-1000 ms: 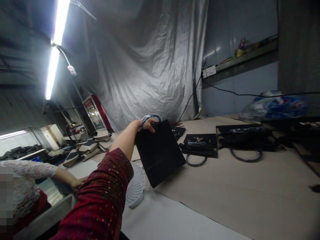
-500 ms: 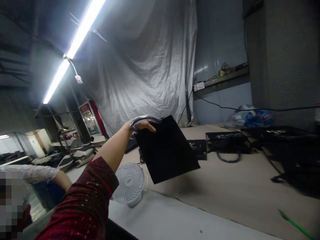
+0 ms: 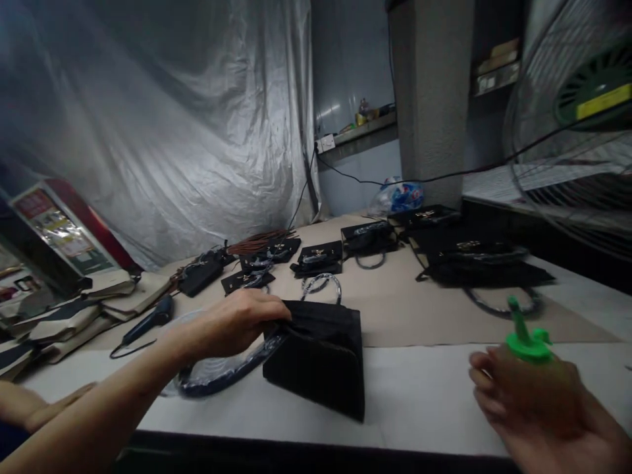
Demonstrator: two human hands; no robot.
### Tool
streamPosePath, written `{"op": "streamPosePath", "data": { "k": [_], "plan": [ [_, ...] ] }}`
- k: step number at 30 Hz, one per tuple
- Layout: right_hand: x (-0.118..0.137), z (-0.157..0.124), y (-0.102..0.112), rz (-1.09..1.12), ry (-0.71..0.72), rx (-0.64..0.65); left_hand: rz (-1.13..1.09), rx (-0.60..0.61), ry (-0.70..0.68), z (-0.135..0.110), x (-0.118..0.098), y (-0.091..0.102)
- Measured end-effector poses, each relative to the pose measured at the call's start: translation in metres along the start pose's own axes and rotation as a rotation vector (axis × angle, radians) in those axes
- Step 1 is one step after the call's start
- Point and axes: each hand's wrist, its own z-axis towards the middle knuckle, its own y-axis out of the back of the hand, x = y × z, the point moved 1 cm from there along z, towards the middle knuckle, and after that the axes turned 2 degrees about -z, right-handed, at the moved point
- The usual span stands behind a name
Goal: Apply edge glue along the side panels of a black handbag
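A black handbag [image 3: 320,359] lies at the front of the white table [image 3: 419,395], its flap folded over. My left hand [image 3: 232,322] grips the bag's top edge where the plastic-wrapped handle [image 3: 222,375] loops out to the left. At the lower right, my right hand [image 3: 538,401] is closed around an item with a green nozzle cap [image 3: 526,336]; the hand hides its body.
Several black handbags [image 3: 316,257] lie on a beige sheet [image 3: 395,309] farther back, with larger ones [image 3: 469,260] to the right. A big fan [image 3: 577,112] stands at the right. Stacked fabric pieces [image 3: 74,316] and a dark corded tool [image 3: 148,319] lie left. Another person's arm [image 3: 39,401] rests at the lower left.
The bag was held up in the air by its handle; now it rests on the table. The view has swung right and down, and my right hand with the green-capped item has appeared.
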Motion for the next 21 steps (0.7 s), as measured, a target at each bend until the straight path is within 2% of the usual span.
{"op": "streamPosePath", "data": {
  "k": [2, 6, 9, 12, 16, 21],
  "plan": [
    [0.002, -0.012, -0.028, 0.111, -0.14, -0.034, 0.038, -0.009, -0.043, -0.009, -0.01, -0.006],
    [-0.017, -0.027, -0.066, 0.148, -0.295, 0.135, 0.105, -0.029, -0.081, -0.028, -0.031, -0.017],
    [-0.04, -0.029, -0.078, 0.148, -0.419, 0.224, 0.091, -0.05, -0.098, -0.042, -0.041, -0.025],
    [-0.052, -0.027, -0.09, 0.138, -0.446, 0.277, 0.047, -0.104, -0.144, -0.052, -0.048, -0.03],
    [-0.05, -0.023, -0.105, 0.091, -0.433, 0.338, 0.059, -0.138, -0.176, -0.056, -0.057, -0.035],
    [-0.049, -0.027, -0.108, 0.081, -0.46, 0.338, 0.137, -0.199, -0.208, -0.054, -0.065, -0.044]
  ]
}}
